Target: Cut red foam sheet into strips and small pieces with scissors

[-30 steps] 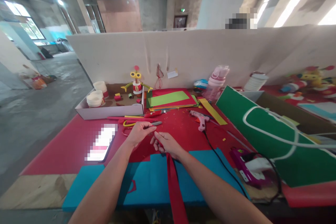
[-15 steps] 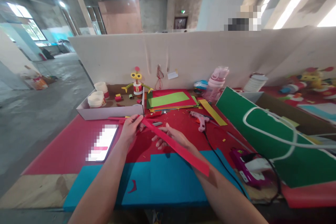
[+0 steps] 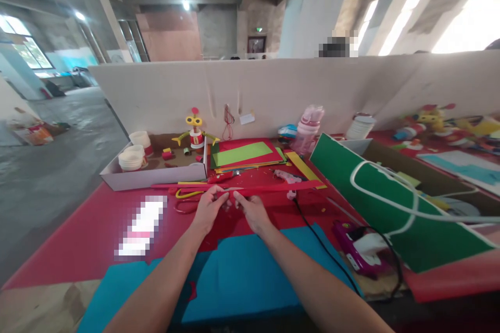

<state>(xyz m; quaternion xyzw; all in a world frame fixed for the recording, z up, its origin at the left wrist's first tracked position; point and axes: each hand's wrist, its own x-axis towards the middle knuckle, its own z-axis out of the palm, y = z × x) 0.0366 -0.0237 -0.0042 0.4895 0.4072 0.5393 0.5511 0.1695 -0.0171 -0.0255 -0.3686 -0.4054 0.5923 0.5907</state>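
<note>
A long red paper strip (image 3: pixel 283 187) stretches sideways above the red table covering, running out to the right past the pink glue gun (image 3: pixel 287 176). My left hand (image 3: pixel 211 209) pinches its left end between thumb and fingers. Close beside it, my right hand (image 3: pixel 252 212) pinches the same strip, with the thumbs nearly meeting. To the left of my hands are yellow-and-red looped handles (image 3: pixel 183 207), seemingly scissors, partly hidden by my left hand. Blue sheets (image 3: pixel 250 276) lie under my forearms.
A shallow white box (image 3: pixel 156 176) holds paper cups and a small cup figure (image 3: pixel 196 138). Coloured paper (image 3: pixel 246 154) is stacked at the back. A green-sided box (image 3: pixel 363 213), a white cable and a purple power strip (image 3: pixel 357 250) stand at right; a phone (image 3: pixel 142 226) lies left.
My right hand has come up to pinch the strip beside my left. The strip has swung from slanting over my right forearm to nearly level across the table. The camera view has shifted slightly.
</note>
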